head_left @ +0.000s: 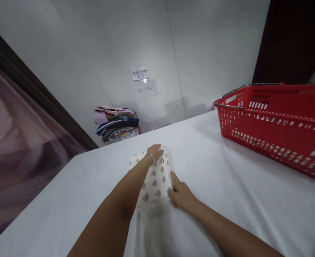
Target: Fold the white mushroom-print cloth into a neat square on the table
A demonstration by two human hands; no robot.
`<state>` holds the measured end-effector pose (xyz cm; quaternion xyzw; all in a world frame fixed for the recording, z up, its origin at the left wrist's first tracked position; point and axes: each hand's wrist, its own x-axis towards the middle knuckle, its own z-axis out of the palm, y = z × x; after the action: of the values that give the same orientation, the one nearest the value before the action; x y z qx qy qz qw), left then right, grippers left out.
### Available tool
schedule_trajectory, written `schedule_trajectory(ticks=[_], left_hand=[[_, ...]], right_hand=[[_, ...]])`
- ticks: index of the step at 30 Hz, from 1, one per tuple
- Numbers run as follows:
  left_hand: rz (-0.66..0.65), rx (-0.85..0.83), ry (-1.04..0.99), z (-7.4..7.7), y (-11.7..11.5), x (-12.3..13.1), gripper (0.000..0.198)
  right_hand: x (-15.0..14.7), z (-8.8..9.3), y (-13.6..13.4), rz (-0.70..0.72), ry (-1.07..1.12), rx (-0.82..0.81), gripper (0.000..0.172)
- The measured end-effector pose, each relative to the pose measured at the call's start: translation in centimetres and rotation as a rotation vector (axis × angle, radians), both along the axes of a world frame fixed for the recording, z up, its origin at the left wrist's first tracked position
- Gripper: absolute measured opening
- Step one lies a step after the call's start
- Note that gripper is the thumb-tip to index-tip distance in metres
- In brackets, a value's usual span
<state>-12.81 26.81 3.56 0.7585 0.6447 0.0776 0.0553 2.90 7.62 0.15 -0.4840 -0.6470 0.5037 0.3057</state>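
Observation:
A folded cream cloth (154, 182) with grey mushroom-like prints and a small red mark lies flat on the white-covered table. At its far right corner is my left hand (155, 151), a bracelet on the wrist, its fingers closed on the cloth's edge; the forearm crosses over the cloth's left part. My right hand (182, 194) grips the near right corner, thumb on the top face and index finger along the side edge. The other right fingers are partly hidden beneath.
A red plastic basket (269, 126) with metal handles stands at the table's right. Beyond the far edge is a stack of folded clothes (117, 123) against the wall. Two paper signs (146, 88) are taped on that wall. A pinkish curtain (20, 150) hangs at left.

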Motion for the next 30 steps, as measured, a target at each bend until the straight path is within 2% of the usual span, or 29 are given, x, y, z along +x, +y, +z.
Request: schedule_trajectory(ticks=[4, 7, 12, 16, 20, 24, 30], left_hand=[[0.010, -0.039, -0.059, 0.1, 1.5, 0.0, 0.034], [0.029, -0.037, -0.129, -0.5, 1.9, 0.2, 0.029], [0.032, 0.005, -0.227, -2.2, 1.8, 0.4, 0.028], [-0.003, 0.048, -0.273, -2.5, 1.4, 0.1, 0.031], [-0.042, 0.146, -0.297, -1.7, 0.4, -0.5, 0.039], [-0.075, 0.228, -0.247, -1.1, -1.7, -0.9, 0.039], [-0.071, 0.076, 0.028, -2.5, -4.6, 0.6, 0.057]], right_hand=[[-0.1, -0.2, 0.1, 0.014, 0.107, -0.092, 0.074], [-0.1, 0.0, 0.1, 0.025, 0.145, -0.130, 0.074], [0.0, 0.4, 0.1, 0.024, 0.170, -0.206, 0.075], [0.0, 0.4, 0.2, 0.026, 0.127, -0.203, 0.074], [0.0, 0.3, 0.1, 0.032, 0.084, -0.203, 0.076], [0.0, 0.3, 0.1, 0.024, 0.087, -0.183, 0.077], [0.0, 0.0, 0.1, 0.055, 0.006, -0.143, 0.075]])
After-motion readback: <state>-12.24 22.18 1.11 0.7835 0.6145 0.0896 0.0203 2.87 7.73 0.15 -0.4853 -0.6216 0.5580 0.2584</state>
